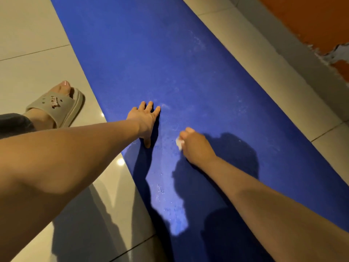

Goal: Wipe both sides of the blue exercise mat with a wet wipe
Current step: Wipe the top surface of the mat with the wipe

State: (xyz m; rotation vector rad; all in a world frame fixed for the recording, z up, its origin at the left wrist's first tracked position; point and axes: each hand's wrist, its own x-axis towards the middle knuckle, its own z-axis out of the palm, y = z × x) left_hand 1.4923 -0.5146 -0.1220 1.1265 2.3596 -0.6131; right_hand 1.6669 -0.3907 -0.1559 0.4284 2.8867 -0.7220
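The blue exercise mat (pixel 151 63) lies unrolled flat on the tiled floor (pixel 28 35), running from near the person away toward the top of the view, with pale dusty speckles across its middle. A small white wet wipe (pixel 179 143) is bunched in the right hand (pixel 196 146), whose fingers curl around it, holding it against the mat. Just beside it, the left hand (pixel 146 120) rests palm down on the mat near its left edge, fingers straight and slightly spread. A foot in a beige slipper (pixel 56 106) stands on the floor left of the mat. An orange wall (pixel 311 19) with chipped paint runs along the right.
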